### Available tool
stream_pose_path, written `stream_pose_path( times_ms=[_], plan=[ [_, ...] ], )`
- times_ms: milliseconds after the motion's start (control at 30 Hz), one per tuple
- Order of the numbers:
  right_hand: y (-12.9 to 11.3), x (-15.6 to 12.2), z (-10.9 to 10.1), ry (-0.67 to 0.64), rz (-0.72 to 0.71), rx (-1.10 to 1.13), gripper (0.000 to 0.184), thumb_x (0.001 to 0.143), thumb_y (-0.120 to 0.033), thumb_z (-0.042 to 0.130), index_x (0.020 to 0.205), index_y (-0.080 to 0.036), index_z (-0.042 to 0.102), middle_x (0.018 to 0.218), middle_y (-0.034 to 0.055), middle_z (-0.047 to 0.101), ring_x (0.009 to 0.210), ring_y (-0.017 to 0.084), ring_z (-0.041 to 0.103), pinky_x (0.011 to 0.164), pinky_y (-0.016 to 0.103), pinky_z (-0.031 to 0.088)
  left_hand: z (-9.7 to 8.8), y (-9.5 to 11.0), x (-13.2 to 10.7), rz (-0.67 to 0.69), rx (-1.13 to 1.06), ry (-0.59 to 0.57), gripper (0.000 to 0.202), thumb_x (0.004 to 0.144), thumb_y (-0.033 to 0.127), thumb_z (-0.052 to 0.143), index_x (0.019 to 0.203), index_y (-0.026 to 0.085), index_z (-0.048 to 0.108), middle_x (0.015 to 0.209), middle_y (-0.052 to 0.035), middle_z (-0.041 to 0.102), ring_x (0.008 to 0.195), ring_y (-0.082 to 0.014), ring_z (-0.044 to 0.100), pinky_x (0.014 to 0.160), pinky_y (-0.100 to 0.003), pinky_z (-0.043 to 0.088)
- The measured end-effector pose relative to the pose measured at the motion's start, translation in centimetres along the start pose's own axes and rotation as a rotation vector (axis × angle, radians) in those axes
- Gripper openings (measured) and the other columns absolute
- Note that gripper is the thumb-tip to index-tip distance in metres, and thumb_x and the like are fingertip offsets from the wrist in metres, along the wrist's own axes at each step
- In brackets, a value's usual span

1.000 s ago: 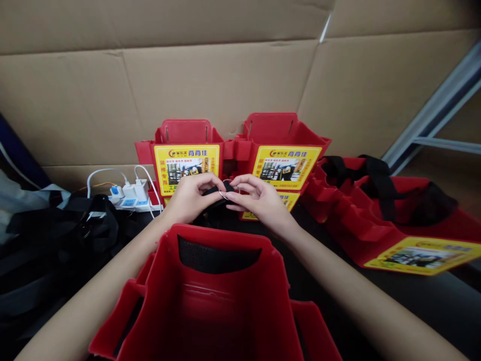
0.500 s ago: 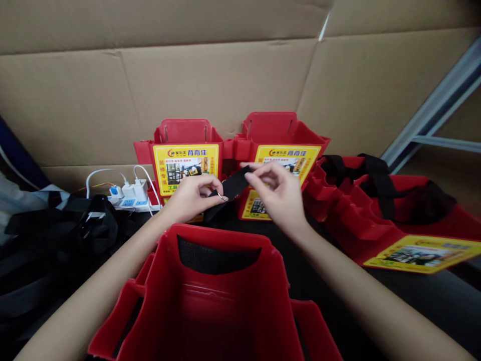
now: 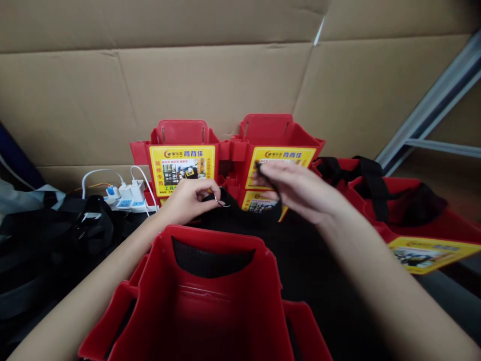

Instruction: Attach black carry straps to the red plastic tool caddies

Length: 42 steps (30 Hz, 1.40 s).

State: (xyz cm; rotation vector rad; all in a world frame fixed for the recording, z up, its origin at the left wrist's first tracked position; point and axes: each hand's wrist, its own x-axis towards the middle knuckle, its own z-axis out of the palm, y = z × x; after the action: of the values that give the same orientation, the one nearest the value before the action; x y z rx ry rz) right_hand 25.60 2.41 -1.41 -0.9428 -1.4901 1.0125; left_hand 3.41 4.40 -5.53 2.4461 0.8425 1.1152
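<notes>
My left hand (image 3: 188, 199) pinches a small metal ring (image 3: 219, 199) through which a black strap (image 3: 244, 216) runs. The strap's free end is gripped in the closed fingers of my right hand (image 3: 296, 189), raised a little to the right, so the strap sags in a loop between both hands. Just below them, nearest me, stands an open red tool bag (image 3: 210, 306) with a black mesh patch on its far inner wall.
Two upright red tool bags (image 3: 182, 150) with yellow labels stand against a cardboard wall (image 3: 225, 75). More red bags with black straps (image 3: 394, 210) lie at the right. A white power strip (image 3: 126, 198) with plugs and black fabric (image 3: 56, 235) are at the left.
My right hand has pulled the strap's end through the ring, first up, then out to the right; the strap now hangs in a loop. The left hand stayed on the ring.
</notes>
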Motion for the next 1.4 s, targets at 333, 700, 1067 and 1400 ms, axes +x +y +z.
stream_pose_path(
  times_ms=[333, 700, 1067, 1400],
  plan=[
    [1.9, -0.7, 2.7, -0.311, 0.265, 0.155, 0.021, 0.064, -0.027, 0.073, 0.066, -0.016, 0.056, 0.057, -0.0040, 0.059, 0.053, 0.005, 0.054, 0.049, 0.014, 0.041, -0.4, 0.9, -0.1, 0.178, 0.079, 0.007, 0.008, 0.074, 0.014, 0.053, 0.067, 0.016, 0.055, 0.068, 0.0009, 0.060, 0.060, -0.0075, 0.049, 0.056, -0.019, 0.038],
    [3.0, -0.5, 2.9, -0.281, 0.257, 0.158, 0.024, 0.064, -0.022, 0.070, 0.086, -0.018, 0.060, 0.071, -0.0027, 0.063, 0.060, 0.007, 0.057, 0.054, 0.017, 0.045, -0.5, 1.2, 0.0, 0.213, 0.134, -0.013, 0.010, 0.071, 0.008, 0.050, 0.067, 0.017, 0.053, 0.065, 0.0028, 0.059, 0.058, -0.0069, 0.050, 0.057, -0.017, 0.037],
    [3.4, -0.6, 2.3, -0.563, 0.445, 0.290, 0.017, 0.070, -0.028, 0.064, 0.081, -0.016, 0.057, 0.066, -0.0029, 0.057, 0.051, 0.006, 0.053, 0.046, 0.017, 0.044, -0.4, 1.6, -0.2, 0.125, -0.057, -0.053, 0.008, 0.071, 0.016, 0.058, 0.064, 0.016, 0.055, 0.063, 0.0018, 0.058, 0.058, -0.0079, 0.049, 0.056, -0.019, 0.040],
    [4.2, -0.1, 2.4, -0.558, 0.391, 0.479, 0.019, 0.071, -0.032, 0.064, 0.082, -0.016, 0.063, 0.072, 0.0025, 0.066, 0.066, 0.011, 0.063, 0.041, 0.013, 0.039, -0.5, 1.1, -0.2, -0.037, -0.293, 0.092, 0.016, 0.065, 0.029, 0.068, 0.064, 0.016, 0.058, 0.062, 0.0006, 0.058, 0.061, -0.0126, 0.055, 0.058, -0.025, 0.050]
  ],
)
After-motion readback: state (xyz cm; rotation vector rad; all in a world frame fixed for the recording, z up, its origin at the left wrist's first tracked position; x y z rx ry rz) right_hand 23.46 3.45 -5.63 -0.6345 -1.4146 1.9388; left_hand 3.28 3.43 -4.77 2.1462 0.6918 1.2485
